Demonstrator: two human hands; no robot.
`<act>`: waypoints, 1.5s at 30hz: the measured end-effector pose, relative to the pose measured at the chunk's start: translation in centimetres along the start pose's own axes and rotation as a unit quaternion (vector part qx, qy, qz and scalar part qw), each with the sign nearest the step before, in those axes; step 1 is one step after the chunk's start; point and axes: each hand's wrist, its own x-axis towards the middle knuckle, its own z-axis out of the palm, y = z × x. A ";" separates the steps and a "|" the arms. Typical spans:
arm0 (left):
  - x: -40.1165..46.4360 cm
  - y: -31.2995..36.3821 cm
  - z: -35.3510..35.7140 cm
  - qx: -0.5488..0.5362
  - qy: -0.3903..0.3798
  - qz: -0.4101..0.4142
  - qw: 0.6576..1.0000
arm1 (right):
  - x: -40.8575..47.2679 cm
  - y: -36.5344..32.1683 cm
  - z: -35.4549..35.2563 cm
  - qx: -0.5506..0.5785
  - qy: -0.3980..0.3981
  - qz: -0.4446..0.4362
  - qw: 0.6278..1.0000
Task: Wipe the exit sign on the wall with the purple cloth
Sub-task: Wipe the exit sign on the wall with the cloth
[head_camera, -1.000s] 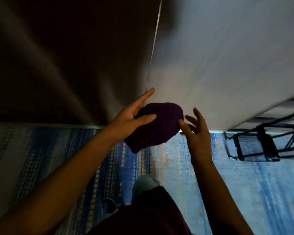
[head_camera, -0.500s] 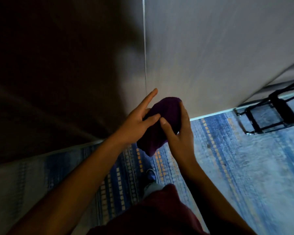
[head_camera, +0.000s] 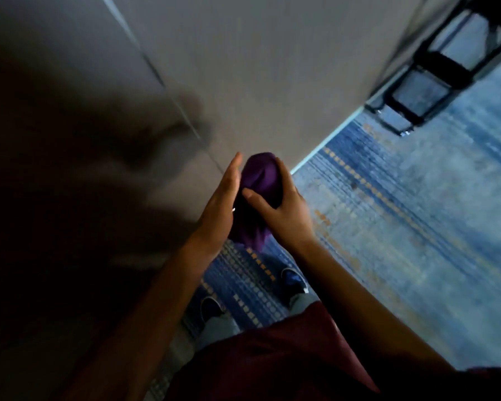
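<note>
The purple cloth (head_camera: 261, 180) is bunched up between both hands, in front of a grey wall (head_camera: 272, 68). My right hand (head_camera: 284, 212) wraps around the cloth, thumb across its front and fingers over its right side. My left hand (head_camera: 219, 209) lies flat against the cloth's left side with the fingers straight. A tail of cloth hangs down below the hands. No exit sign is in view.
A blue patterned carpet (head_camera: 402, 212) covers the floor. A black metal-framed stand (head_camera: 425, 82) sits by the wall at the upper right. The wall's left part lies in dark shadow. My two shoes (head_camera: 294, 279) show below the hands.
My right hand has closed around the cloth, taking it from my left hand, which has flattened against its side. The view has swung left and tilted, with the hands lower in the picture.
</note>
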 end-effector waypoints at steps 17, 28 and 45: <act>1.5 -6.8 -9.7 0.124 -0.226 -0.076 0.963 | -4.5 5.1 12.9 0.031 0.211 0.109 0.971; 9.9 -14.5 -7.9 0.167 -0.146 0.009 0.975 | 1.8 17.3 10.9 0.121 0.328 0.128 0.928; 26.3 -31.8 -16.3 0.561 -0.034 0.487 0.669 | 14.4 36.6 23.6 0.254 0.310 0.002 0.916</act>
